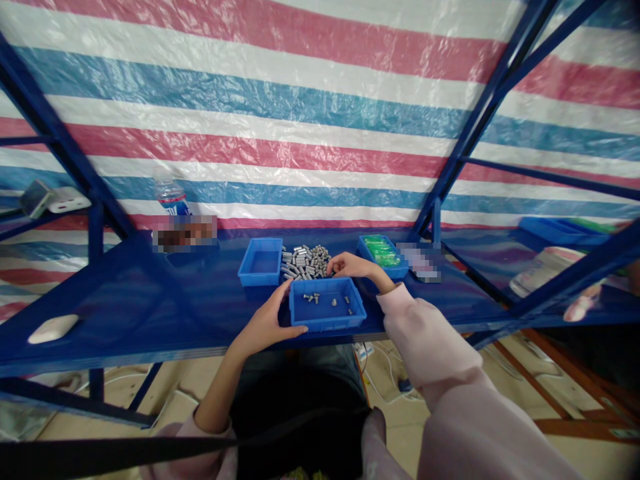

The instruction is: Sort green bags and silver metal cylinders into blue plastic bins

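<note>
Two risks face us: our left hand (264,323), half open, clasps the front bin (329,325), so a tug could spill its screws (317,298); our right hand (351,265) curls at metal pieces (302,264) behind it, any grip hidden, and brushing could scatter them.

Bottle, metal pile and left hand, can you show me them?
Bottle (176,207), head view: on its label.
Metal pile (303,264), head view: around its middle.
Left hand (263,324), head view: on its back.
</note>
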The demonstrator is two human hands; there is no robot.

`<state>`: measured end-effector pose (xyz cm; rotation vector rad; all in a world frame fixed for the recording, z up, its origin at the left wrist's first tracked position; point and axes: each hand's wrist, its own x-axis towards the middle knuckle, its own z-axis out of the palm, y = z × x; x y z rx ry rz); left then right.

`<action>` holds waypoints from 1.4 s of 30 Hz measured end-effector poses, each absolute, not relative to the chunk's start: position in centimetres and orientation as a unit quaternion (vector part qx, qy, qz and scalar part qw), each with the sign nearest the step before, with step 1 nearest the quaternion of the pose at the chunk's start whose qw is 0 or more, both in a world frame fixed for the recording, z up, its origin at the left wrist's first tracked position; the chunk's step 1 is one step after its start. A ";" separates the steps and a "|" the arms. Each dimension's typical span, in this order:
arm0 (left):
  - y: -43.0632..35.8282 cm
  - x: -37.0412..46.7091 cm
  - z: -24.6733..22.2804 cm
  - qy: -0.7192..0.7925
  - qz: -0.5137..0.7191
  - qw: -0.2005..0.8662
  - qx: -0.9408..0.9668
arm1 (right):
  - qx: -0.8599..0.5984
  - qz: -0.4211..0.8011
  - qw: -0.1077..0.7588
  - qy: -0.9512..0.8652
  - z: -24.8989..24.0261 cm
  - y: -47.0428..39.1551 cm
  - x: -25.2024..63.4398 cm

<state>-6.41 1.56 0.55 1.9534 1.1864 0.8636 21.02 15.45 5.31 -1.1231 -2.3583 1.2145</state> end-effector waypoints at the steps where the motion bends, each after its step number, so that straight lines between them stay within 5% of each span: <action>1: 1.6 -6.4 0.6 0.455 0.334 0.343 0.751 | -0.390 0.411 0.136 -0.813 5.4 15.4 21.0; 42: 1.5 -6.4 0.6 0.457 0.330 0.342 0.752 | -0.389 0.444 0.156 -0.792 6.3 14.8 21.2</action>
